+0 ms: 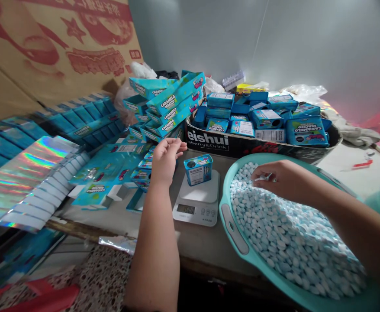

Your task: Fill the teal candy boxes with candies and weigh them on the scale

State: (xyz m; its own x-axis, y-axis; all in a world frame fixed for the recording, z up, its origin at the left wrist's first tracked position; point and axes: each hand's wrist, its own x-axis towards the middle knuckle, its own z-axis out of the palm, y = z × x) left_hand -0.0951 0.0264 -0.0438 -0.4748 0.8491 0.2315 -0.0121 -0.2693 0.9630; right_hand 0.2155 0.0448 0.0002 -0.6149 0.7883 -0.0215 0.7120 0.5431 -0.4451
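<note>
The blue tin (198, 171) stands on the white scale (190, 194), just right of the loosely parted, empty left grip (168, 154), nearer it than the right grip (282, 177), which pinches pale candies (269, 177).

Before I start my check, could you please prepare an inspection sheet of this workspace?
Surface: grey table, crowded.
Job's things: blue tin upright on a white scale, display lit; white and pale-blue candies in a teal basin.
Clutter: stacked teal trays and flat cartons at left; more blue tins heaped in a black box behind.
Hands: left hand beside the tin, fingers curled; right hand at the candies, grip unclear.
Cables: nothing seen.
Surroundings: printed cardboard at left, grey wall behind, speckled floor below.
</note>
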